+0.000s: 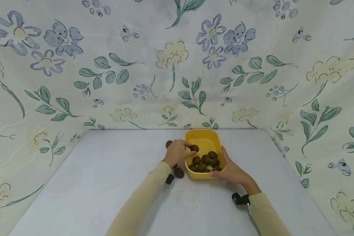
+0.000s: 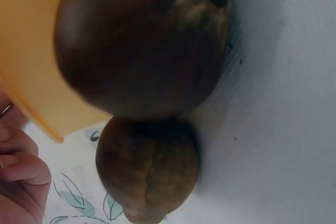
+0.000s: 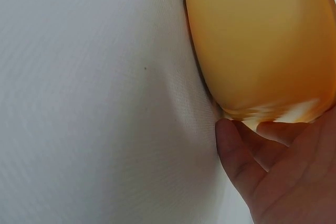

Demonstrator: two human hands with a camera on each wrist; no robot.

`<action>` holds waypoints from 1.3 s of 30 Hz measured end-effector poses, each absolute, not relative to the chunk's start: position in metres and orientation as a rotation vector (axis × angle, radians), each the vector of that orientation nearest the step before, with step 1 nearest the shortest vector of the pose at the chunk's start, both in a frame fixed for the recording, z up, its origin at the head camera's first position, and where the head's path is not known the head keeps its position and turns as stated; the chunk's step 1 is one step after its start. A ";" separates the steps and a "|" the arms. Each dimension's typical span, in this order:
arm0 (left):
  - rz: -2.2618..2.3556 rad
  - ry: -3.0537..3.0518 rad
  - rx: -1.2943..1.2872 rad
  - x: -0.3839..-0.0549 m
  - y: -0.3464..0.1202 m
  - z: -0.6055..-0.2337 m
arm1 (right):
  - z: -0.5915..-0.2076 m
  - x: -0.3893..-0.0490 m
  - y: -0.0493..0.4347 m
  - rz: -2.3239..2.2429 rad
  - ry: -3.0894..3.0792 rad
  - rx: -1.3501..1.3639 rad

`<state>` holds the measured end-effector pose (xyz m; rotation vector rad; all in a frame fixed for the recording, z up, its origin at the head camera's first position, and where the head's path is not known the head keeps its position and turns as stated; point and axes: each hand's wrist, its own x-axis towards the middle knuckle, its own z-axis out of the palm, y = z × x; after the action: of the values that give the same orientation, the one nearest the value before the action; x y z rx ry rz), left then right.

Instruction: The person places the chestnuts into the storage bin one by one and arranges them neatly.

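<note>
A yellow plastic box (image 1: 204, 175) stands on the table with several round, dark brown fruits (image 1: 206, 159) gathered in its near half. Over the box's left side, my left hand (image 1: 177, 151) pinches one brown fruit (image 1: 194, 148) between thumb and fingers. My right hand (image 1: 233, 170) grips the box at its right side, thumb at the near right corner. The right wrist view shows its fingers (image 3: 239, 150) bent against the box wall (image 3: 257, 40). Close to the left wrist camera lie two loose brown fruits, a glossy one (image 2: 136, 40) and a ridged one (image 2: 149, 166).
Left of the box, a loose brown fruit (image 1: 179, 172) lies below my left hand, and another (image 1: 169, 144) lies beyond it. The white tabletop (image 1: 100, 177) reaches back to a flower-patterned cloth (image 1: 147, 65), which also hangs at both sides.
</note>
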<state>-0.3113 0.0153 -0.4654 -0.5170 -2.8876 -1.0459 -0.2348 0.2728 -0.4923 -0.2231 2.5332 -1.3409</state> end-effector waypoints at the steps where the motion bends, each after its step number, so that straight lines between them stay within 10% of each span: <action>1: -1.030 -2.891 -0.531 -0.312 0.016 -0.466 | -0.492 -0.235 0.273 -1.340 2.535 -0.224; 39: -0.813 -3.166 -0.511 -0.325 0.039 -0.455 | -0.493 -0.235 0.274 -1.320 2.541 -0.204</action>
<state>-0.3254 0.0390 -0.4545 -0.5112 -3.1656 -0.8128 -0.2346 0.2737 -0.4934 -0.2039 2.5413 -1.3199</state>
